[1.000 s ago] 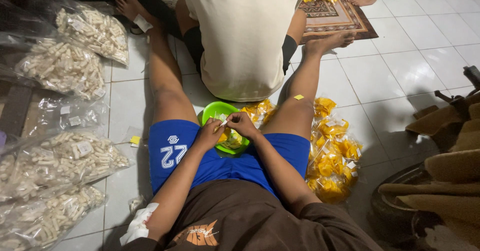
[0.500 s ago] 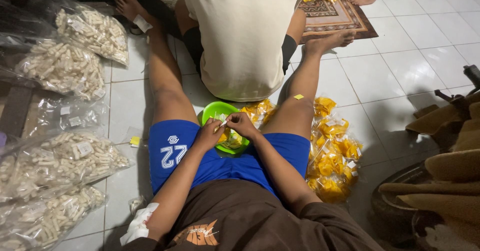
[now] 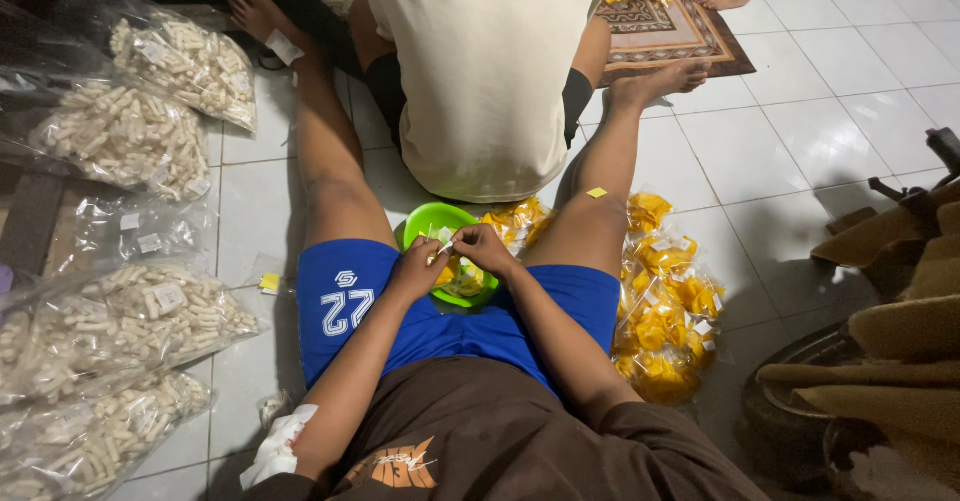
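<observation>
Both hands meet over a round green plastic bowl (image 3: 432, 223) on the tiled floor (image 3: 800, 141). Left hand (image 3: 418, 269) and right hand (image 3: 484, 248) pinch a small clear plastic packet (image 3: 446, 247) together.

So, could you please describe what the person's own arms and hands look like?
Both arms are bare from short dark brown sleeves down; left hand and right hand wear no gloves, rings or watch that I can see. The shirt has an orange print.

Bright indoor light, soft shadows, sharp focus, wide-angle edges.
</observation>
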